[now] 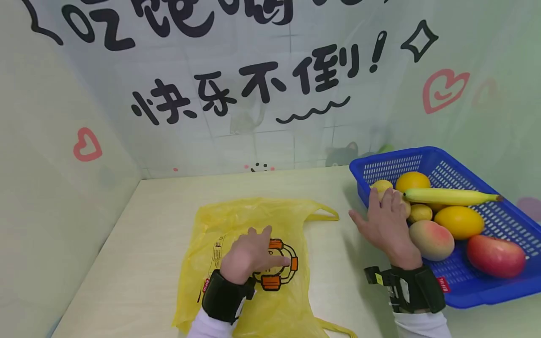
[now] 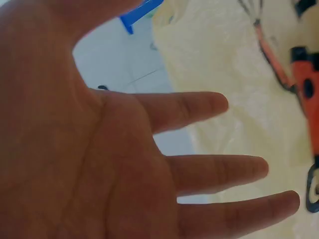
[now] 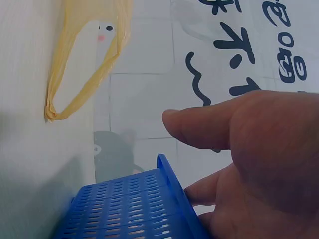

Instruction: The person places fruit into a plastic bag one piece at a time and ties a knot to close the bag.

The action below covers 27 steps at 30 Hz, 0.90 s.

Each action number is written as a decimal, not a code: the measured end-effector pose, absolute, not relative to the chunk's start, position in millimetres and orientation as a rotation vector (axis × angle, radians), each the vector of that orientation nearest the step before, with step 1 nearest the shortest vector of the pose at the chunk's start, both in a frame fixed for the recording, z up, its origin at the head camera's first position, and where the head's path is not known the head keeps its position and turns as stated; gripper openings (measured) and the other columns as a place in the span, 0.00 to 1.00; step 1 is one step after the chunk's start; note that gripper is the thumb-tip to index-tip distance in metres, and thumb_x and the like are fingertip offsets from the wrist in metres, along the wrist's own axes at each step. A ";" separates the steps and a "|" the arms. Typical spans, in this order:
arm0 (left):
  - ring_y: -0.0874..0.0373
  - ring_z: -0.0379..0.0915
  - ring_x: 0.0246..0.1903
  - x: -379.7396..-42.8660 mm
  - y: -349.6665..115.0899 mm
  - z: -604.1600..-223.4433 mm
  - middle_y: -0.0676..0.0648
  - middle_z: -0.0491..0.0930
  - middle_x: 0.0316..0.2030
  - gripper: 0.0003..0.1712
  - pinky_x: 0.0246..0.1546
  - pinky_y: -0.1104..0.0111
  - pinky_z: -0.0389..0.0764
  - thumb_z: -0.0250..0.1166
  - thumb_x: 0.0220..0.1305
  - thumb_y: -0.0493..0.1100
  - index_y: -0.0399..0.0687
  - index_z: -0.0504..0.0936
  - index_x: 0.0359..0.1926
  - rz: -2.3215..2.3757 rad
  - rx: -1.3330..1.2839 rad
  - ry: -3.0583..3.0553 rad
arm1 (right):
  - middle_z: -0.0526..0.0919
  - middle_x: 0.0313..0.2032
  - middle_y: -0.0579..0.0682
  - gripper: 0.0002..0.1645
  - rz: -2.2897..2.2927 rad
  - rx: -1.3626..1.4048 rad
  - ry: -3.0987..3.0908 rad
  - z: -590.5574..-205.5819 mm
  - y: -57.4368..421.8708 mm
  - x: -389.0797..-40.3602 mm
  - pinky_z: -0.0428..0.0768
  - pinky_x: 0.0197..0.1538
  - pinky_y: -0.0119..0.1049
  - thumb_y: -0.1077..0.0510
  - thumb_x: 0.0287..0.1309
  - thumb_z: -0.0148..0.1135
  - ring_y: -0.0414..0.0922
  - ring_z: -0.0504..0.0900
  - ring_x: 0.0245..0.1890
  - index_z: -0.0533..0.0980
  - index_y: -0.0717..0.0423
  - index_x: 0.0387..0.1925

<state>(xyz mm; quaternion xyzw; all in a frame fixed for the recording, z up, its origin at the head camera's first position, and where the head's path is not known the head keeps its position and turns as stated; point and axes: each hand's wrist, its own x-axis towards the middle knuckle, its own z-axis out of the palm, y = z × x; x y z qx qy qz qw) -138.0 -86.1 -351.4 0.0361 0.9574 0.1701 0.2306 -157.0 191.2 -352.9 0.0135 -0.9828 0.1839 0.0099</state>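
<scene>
A yellow plastic bag (image 1: 249,220) with a printed orange-and-black ring design lies flat on the table. My left hand (image 1: 251,253) is over the middle of it, fingers spread, and in the left wrist view its palm and straight fingers hold nothing. My right hand (image 1: 386,225) is at the left rim of a blue plastic basket (image 1: 503,293), its fingers extended over the fruit nearest that rim. Beside that hand are a peach (image 1: 431,239) and a small yellow fruit (image 1: 420,212). In the right wrist view the thumb stands apart from the fingers, which are partly hidden behind the rim.
Inside the basket also lie a banana (image 1: 452,196), a red apple (image 1: 496,256), a yellow oval fruit (image 1: 459,222) and an orange-yellow round fruit (image 1: 413,180). One bag handle (image 1: 325,212) reaches toward the basket. A printed sheet (image 1: 253,141) covers the wall behind the table (image 1: 127,263).
</scene>
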 end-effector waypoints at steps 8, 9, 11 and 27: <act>0.25 0.51 0.71 -143.8 -84.6 -369.6 0.32 0.47 0.76 0.57 0.59 0.37 0.70 0.75 0.47 0.65 0.61 0.58 0.75 0.397 0.107 2.582 | 0.63 0.62 0.79 0.44 0.517 0.051 -3.040 -357.6 190.1 -157.0 0.73 0.57 0.66 0.50 0.70 0.52 0.71 0.70 0.56 0.47 0.76 0.71; 0.25 0.49 0.71 -144.5 -85.0 -371.3 0.33 0.46 0.76 0.57 0.58 0.36 0.70 0.76 0.47 0.64 0.62 0.58 0.75 0.398 0.112 2.579 | 0.65 0.60 0.79 0.43 0.493 0.057 -3.026 -358.5 189.9 -156.8 0.74 0.55 0.65 0.52 0.70 0.51 0.71 0.72 0.54 0.48 0.76 0.71; 0.26 0.46 0.72 -145.7 -86.0 -374.3 0.33 0.45 0.77 0.58 0.57 0.37 0.72 0.77 0.46 0.62 0.63 0.58 0.75 0.405 0.123 2.574 | 0.68 0.58 0.79 0.40 0.458 0.068 -2.998 -359.7 189.7 -156.3 0.76 0.52 0.65 0.55 0.70 0.51 0.71 0.74 0.51 0.49 0.77 0.70; 0.26 0.41 0.74 -152.0 -87.0 -379.9 0.34 0.41 0.77 0.60 0.59 0.31 0.66 0.79 0.46 0.60 0.61 0.55 0.76 0.388 0.117 2.581 | 0.69 0.57 0.79 0.40 0.470 0.085 -2.990 -358.4 175.0 -152.2 0.76 0.53 0.63 0.56 0.69 0.52 0.71 0.74 0.51 0.50 0.79 0.69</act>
